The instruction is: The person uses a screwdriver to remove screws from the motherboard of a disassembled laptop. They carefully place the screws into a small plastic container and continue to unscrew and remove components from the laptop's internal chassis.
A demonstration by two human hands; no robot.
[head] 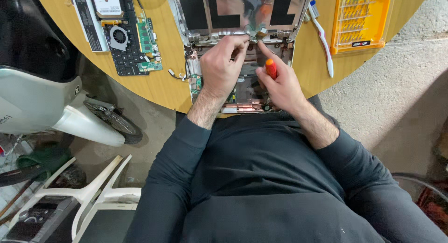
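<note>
Your left hand (219, 65) and right hand (280, 84) both work over the opened laptop chassis (242, 91), which lies at the near edge of the round wooden bench (163, 84), right in front of your body. The thin wire (249, 32) sits at the far side of the chassis, by the hinge line where the stripped lid panel (242, 10) begins. Your left fingers (238, 41) are pressed together, pinching that wire, and it runs from their tips sideways toward your right hand, roughly along the hinge. So the wire lies ahead of both hands, away from your body, and the left hand is the one on it.

Your right hand is curled around a small screwdriver with an orange handle (270, 68), whose long axis points up and away from you toward the hinge; its tip is hidden. Your right index finger (263, 49) stretches out to the wire's end.

Toward the bench's left edge lie a keyboard with a fan and circuit boards (126, 42); toward the right edge, a toothbrush (323, 38) and a yellow bit case (359, 19).
</note>
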